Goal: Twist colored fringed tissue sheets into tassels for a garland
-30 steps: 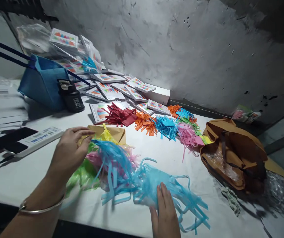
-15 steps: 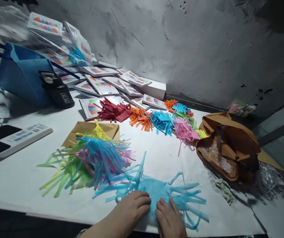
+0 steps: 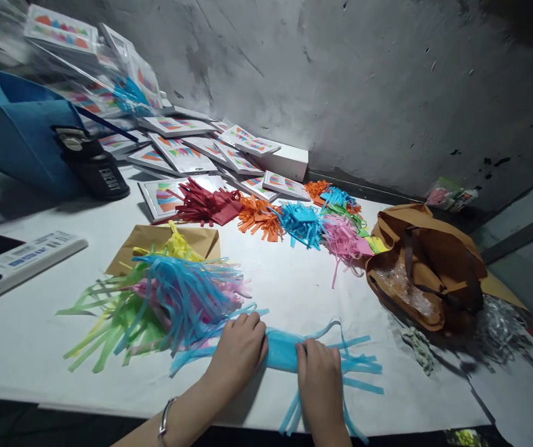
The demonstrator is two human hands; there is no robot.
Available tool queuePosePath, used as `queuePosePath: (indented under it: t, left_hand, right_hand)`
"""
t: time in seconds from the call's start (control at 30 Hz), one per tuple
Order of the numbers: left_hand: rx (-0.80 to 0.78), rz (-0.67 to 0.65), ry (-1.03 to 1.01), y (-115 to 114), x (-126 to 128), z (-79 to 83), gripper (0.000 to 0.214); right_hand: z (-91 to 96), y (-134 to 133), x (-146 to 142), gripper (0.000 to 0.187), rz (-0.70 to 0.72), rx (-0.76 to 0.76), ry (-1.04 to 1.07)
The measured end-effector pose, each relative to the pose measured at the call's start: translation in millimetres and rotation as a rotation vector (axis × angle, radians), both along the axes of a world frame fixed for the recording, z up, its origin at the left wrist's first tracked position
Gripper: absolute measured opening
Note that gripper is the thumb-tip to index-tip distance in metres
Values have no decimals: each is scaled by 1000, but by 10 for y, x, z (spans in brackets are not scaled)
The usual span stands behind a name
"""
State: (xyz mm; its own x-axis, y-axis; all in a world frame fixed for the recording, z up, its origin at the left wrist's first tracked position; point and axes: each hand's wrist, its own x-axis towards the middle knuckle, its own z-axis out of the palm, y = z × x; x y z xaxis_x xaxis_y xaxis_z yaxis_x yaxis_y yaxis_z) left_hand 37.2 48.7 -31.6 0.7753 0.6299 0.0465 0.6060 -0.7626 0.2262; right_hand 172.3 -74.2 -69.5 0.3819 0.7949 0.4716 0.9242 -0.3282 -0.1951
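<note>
A light blue fringed paper piece (image 3: 281, 352) lies rolled lengthwise near the table's front edge, its cut strips trailing out at both ends. My left hand (image 3: 237, 351) presses on its left part with fingers curled over the roll. My right hand (image 3: 320, 380) grips its right part the same way. Just left of them lies a heap of fringed papers (image 3: 164, 298) in blue, pink, green and yellow, partly on a brown envelope (image 3: 154, 241).
A row of folded fringes, red (image 3: 205, 205), orange, blue and pink, runs across the white table (image 3: 294, 279). Printed packets (image 3: 182, 155) are stacked by the wall. A blue bag (image 3: 19, 136) and black bottle (image 3: 96, 171) stand far left, a brown bag (image 3: 427, 267) lies right, and a phone and white box near left.
My left hand left the heap and joined the right on the blue piece. The spread-out piece is now rolled into a narrow tube between both hands. The view shifted left and down.
</note>
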Motion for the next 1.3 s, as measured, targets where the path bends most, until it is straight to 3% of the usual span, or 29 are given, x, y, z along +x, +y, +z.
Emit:
queuePosePath:
  t: [0.17,0.27,0.37,0.47,0.57,0.7,0.83,0.9,0.97,1.07,1.13,1.23,1.3]
  left_hand:
    - [-5,14,40,44,24,-2,18]
    - [-13,7,46,64,11,-24,19]
    - [-21,-6,37,84,5,-52,19]
    - [-25,-16,11,85,1,-76,23]
    - [-43,-62,-29,70,-45,-78,25]
    - [-66,-137,-95,158,-255,-107,42]
    - [15,-90,-234,497,-631,-175,42]
    - [91,0,-289,657,-827,-116,43]
    - [138,36,-352,696,-963,48,47]
    - [30,-181,-383,447,-957,336,58]
    - [-36,-368,-341,162,-796,387,63]
    - [-13,-447,-389,-171,-441,145,58]
    - [-11,-391,-396,-237,-258,-101,33]
  right_hand:
    - [34,74,99,30,-64,-24,-43]
    - [144,12,107,20,-132,57,-101]
    - [206,-80,-8,22,47,159,-191]
    - [123,-111,-167,36,277,147,-211]
    - [-32,-83,-233,39,257,149,-177]
    - [-113,-77,-189,32,224,129,-98]
    - [-63,-130,-144,29,213,134,-89]
    - [-41,-156,-131,29,195,160,-104]
    - [-32,-173,-126,28,180,185,-123]
    - [-36,-184,-145,27,182,194,-142]
    - [-41,-185,-175,26,178,212,-160]
    - [-43,-184,-218,26,196,244,-178]
    - [-45,-190,-225,28,243,228,-166]
